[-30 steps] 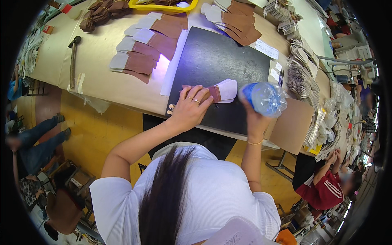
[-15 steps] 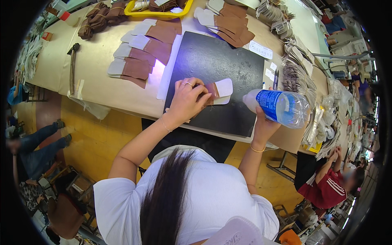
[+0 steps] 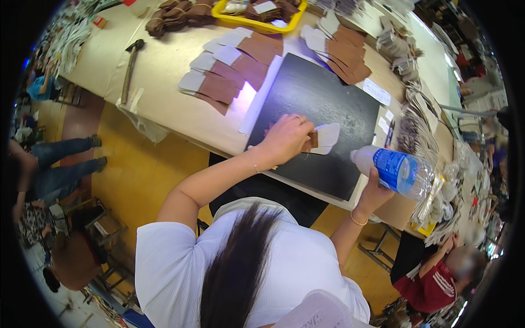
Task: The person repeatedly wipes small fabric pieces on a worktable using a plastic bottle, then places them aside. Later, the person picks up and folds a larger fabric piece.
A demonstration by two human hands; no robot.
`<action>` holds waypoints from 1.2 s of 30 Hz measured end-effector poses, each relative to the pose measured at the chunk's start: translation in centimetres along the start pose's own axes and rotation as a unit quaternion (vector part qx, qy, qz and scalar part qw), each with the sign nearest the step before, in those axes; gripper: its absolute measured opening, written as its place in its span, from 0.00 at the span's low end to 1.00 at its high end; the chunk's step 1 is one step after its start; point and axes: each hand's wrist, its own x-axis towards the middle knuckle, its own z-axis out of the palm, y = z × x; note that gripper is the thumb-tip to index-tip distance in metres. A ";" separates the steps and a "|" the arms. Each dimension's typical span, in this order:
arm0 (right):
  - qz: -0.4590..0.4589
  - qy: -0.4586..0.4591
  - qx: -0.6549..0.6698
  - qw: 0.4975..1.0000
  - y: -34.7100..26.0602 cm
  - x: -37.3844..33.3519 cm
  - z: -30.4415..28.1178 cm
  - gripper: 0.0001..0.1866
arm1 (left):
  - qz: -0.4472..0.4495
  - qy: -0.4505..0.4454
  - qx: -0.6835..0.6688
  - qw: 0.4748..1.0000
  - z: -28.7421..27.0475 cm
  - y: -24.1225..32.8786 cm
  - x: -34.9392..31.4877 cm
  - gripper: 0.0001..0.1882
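Observation:
On the black board lies a small layered piece, with white tabs jutting to the right from a brown part. My left hand bends over the brown part, its fingers closed on it; the fingertips are partly hidden. A clear plastic bottle with a blue label is gripped in my right hand. It lies tilted over the board's right edge, its narrow end toward the piece, and looks to hold something whitish.
Brown-and-white pieces overlap left of the board, more beyond it. A yellow tray, brown bundles and a hammer lie farther off. Stacked grey-white pieces line the right. A person in red sits at right.
The whole view has shifted, so the table sits farther right and lower. My left hand stays on the piece, its fingers more bunched. The bottle remains in my right hand beside the board.

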 end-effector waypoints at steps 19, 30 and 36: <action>0.015 -0.006 0.007 1.000 -0.1 -0.1 0.2 0.32 | -0.259 -0.247 -0.555 0.751 -2.8 -3.2 0.9 0.23; 0.016 -0.002 -0.021 1.000 0.9 0.2 -0.6 0.32 | -0.255 0.030 -0.704 0.662 -5.2 -5.1 -1.3 0.29; 0.030 -0.008 -0.021 0.999 0.9 0.5 0.0 0.36 | -0.236 0.337 -0.637 0.652 -7.3 -9.3 -2.1 0.39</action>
